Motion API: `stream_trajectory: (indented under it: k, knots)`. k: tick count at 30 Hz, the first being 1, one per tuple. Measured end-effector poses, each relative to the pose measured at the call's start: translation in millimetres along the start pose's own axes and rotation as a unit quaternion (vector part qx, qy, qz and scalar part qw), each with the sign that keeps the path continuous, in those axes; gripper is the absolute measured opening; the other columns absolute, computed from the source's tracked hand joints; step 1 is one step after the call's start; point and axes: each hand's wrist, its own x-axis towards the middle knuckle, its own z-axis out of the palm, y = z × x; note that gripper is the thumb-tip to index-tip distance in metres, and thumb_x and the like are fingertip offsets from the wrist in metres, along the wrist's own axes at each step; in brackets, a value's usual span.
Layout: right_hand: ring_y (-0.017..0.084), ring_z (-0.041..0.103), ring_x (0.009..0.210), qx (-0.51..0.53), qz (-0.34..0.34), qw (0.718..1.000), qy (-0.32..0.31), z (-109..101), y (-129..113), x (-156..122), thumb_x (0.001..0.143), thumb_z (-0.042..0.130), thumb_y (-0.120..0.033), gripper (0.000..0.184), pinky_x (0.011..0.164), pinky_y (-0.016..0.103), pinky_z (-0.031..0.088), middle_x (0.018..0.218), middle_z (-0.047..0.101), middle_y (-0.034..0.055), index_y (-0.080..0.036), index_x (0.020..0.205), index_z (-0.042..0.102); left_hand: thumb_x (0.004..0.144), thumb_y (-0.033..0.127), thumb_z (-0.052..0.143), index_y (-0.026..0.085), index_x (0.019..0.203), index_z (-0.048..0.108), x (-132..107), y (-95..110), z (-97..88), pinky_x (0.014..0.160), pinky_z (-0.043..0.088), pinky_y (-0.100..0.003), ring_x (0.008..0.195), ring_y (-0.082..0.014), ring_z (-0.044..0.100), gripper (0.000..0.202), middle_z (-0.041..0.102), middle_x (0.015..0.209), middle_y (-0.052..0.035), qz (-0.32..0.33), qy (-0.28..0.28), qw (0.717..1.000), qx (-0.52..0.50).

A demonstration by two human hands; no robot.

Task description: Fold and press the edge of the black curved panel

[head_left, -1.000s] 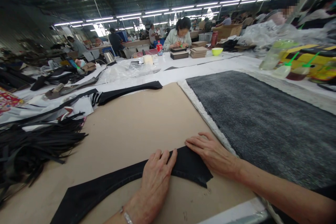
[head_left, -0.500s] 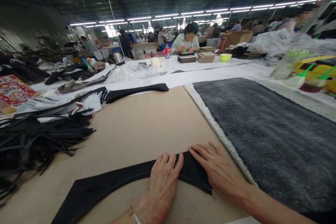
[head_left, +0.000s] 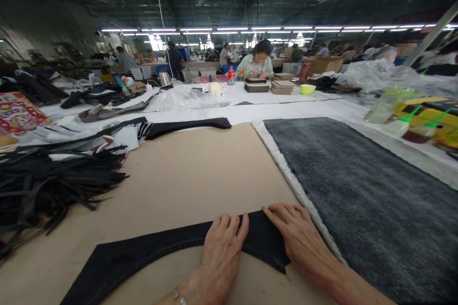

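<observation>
A curved black piece of fabric or leather (head_left: 150,247) lies flat on the tan board (head_left: 200,171) in front of me. My left hand (head_left: 223,250) rests palm down across its middle, fingers stretched out over the upper edge. At the piece's wide right end, my right hand (head_left: 298,231) is laid over the corner, its fingertips touching the top edge and the board beside it. Neither hand is visibly closed around the material; what lies under the palms is hidden. Another black curved piece (head_left: 188,127) sits at the board's far edge.
To the right is a dark glue-smeared-looking slab (head_left: 350,176) with a whitish border. Black strips (head_left: 67,181) are heaped at left. Farther off are stacked boards (head_left: 282,86), a yellow-green bowl (head_left: 307,89), green-tipped bottles (head_left: 400,126) and a seated co-worker (head_left: 255,64).
The right hand's fingers have drawn closer together, and that hand has shifted slightly right and down in view. The left hand stays on the piece. The camera view has tilted a little upward.
</observation>
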Motion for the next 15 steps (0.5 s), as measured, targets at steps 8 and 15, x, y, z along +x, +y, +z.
stream_trajectory:
  k: [8, 15]
  knots:
    - [0.023, 0.049, 0.110, 0.041, 0.042, 0.998, 0.023, -2.1, 5.2, -2.3, 0.082, 0.033, 0.004, 0.056, 0.092, 0.043, 0.037, 0.119, 0.057, 0.0092, -0.019, 0.131, 0.052, 0.084, 0.008, 0.053, 0.017, 0.139, 0.042, -0.2, -0.1, 1.0, 0.085, 0.051, -0.040, 0.094, -0.0243, 0.056, 0.056, 0.061, 0.106, -0.0064, 0.002, 0.003, 1.000, -0.007]
    - [0.022, 0.059, 0.101, -0.023, -0.051, 0.996, 0.070, 11.6, 11.2, -9.8, 0.077, 0.037, -0.003, 0.064, 0.083, 0.043, 0.049, 0.115, 0.063, 0.0040, -0.033, 0.132, 0.051, 0.093, 0.021, 0.047, 0.013, 0.140, 0.039, 0.2, 0.1, -1.1, 0.085, 0.053, -0.042, 0.097, -0.0257, 0.058, 0.048, 0.062, 0.110, -0.0108, 0.003, -0.004, 0.998, -0.057]
